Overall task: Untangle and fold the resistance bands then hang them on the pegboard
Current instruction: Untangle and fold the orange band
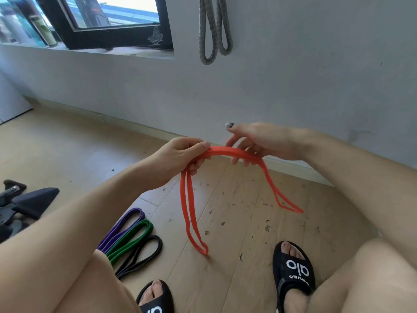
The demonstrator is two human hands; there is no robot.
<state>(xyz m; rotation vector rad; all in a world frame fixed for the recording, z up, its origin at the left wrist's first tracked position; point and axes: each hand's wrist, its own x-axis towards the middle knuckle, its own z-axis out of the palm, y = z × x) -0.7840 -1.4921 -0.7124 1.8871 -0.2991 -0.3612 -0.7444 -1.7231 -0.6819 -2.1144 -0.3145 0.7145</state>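
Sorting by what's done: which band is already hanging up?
The grey band, looped against the wall beside the window; the others are on the floor or in both hands.

White "alo" — on the black slide sandal (293,269) strap.

There is one view only, from a wide-angle camera on the person's head. It looks forward and steeply down over the knees, near to the left hand (180,154) and right hand (259,143) at mid-frame. The floor (237,211) and sandalled feet fill the bottom, the wall (293,75) and window (108,19) the top, with lines bowed towards the edges.
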